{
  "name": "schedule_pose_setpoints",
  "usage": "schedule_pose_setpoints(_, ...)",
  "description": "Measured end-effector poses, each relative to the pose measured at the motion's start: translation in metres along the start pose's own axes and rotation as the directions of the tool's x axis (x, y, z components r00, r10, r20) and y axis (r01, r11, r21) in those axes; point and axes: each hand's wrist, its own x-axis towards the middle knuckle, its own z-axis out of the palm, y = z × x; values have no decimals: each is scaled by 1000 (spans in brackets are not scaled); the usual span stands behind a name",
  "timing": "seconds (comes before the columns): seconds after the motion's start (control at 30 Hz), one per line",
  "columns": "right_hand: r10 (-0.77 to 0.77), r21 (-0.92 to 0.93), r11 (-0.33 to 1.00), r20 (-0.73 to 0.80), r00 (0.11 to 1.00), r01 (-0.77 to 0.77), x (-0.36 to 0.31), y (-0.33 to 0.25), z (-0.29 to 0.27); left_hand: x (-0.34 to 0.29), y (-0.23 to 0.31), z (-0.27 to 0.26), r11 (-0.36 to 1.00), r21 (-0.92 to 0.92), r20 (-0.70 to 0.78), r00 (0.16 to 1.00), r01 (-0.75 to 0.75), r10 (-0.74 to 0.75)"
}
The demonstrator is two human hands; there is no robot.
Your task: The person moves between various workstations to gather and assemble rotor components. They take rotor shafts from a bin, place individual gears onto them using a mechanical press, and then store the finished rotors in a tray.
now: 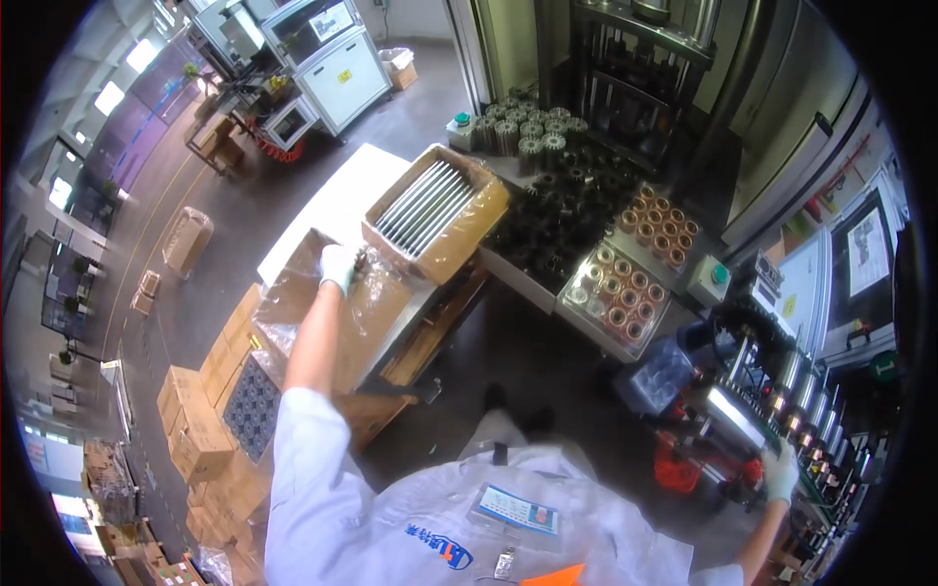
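Note:
My left hand (339, 266), in a white glove, reaches over an open cardboard box (391, 303) lined with clear plastic film. Its fingers are bent together at the film beside a small dark spot; what they hold is not distinct. Just beyond stands a second box (464, 230) with a row of long silvery rods (427, 207). Far to the right, my right hand (780, 471), gloved too, lies with its fingers stretched along the edge of a machine (811, 420) carrying a row of metal shafts. Nothing shows in that hand.
Copper-ringed parts fill a tray (614, 298) and another group behind it. Dark toothed parts (547, 220) and upright silvery cores (528, 127) cover the bench before a press (635, 78). A green button box (710, 280) stands right. Stacked cartons (195, 430) stand at the left.

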Motion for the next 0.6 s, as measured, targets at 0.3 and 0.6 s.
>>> schedule_pose_setpoints(0.3, -118, 131, 983, -94, 988, 130, 44, -199, -121, 27, 23, -50, 973, 18, 36, 973, -228, 228)
schedule_pose_setpoints(0.6, -900, 580, 123, -277, 337, 805, 108, -556, -83, -98, -65, -211, 820, -539, -208, 974, -193, 93)
